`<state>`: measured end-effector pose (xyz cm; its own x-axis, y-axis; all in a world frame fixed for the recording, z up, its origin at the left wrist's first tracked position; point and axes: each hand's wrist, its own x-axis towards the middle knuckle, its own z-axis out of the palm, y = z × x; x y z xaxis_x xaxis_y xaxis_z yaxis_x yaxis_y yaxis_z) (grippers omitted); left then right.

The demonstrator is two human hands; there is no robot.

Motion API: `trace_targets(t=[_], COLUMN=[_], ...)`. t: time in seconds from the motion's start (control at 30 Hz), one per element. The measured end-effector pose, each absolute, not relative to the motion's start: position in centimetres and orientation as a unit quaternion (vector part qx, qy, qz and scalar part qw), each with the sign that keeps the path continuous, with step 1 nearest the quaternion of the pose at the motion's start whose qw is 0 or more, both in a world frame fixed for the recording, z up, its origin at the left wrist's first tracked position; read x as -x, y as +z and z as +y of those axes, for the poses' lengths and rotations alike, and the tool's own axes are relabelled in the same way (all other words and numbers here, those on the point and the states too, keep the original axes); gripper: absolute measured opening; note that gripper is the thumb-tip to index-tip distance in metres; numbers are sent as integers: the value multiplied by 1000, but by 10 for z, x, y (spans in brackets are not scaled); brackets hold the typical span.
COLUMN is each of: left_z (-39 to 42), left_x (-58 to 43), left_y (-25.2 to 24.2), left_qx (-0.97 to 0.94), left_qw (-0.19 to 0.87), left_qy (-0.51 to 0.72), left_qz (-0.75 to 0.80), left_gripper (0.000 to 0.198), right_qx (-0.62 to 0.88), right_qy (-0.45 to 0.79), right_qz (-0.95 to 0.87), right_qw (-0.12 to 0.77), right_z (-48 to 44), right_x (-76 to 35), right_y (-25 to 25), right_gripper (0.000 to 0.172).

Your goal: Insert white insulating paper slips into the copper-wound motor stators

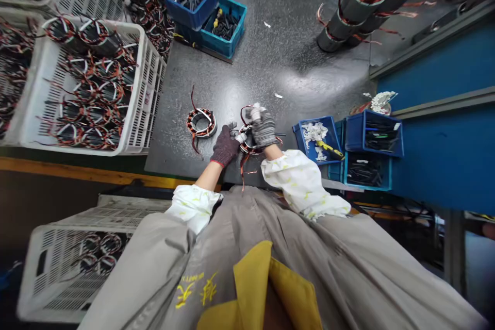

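Both my hands wear knit gloves and work on one wound stator ring [247, 145] with copper coils and red leads near the front edge of the dark bench [270, 72]. My left hand [225, 145] pinches the ring's left side with closed fingers. My right hand [262, 126] is curled over the ring's top and grips it, hiding most of it. A second stator ring [201, 122] lies flat on the bench just left of my hands, untouched.
A white crate [149, 87] full of stators stands at the left, another white crate [58, 263] low at my left knee. Blue bins [350, 136] with small parts sit right of my hands, more blue bins [216, 15] at the back. Stacked stators [359, 5] lie far right.
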<state>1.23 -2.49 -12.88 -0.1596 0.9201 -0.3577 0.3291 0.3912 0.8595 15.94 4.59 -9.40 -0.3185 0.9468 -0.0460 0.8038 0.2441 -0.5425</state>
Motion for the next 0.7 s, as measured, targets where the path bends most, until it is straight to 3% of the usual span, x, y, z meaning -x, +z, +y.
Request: trace_targets(t=[0.3,0.37,0.53,0.6,0.7], left_z=[-25,-25,-27,-28,-28], left_x=[-4,-5,-6,-7,-9], left_y=[-125,-124,-121,-121,-121], left_qx=[-471,-470,-466,-465,-458], left_qw=[467,470,458,454,456], left_qy=[287,294,301,301,314], left_qz=[691,687,694,698,695], left_gripper=[48,46,52,53,51], right_qx=[486,578,660,653,641], right_qy=[224,263,430,441,378], right_qz=[-845,-771,-506,-489,-608], right_qw=[-18,44,352,373,277], right_z=[40,46,72,72,57], right_x=[-181,-167,-158,-165,-175], right_y=[-78,-88,-108,-107,-101], right_gripper=[35,38,58,60,52])
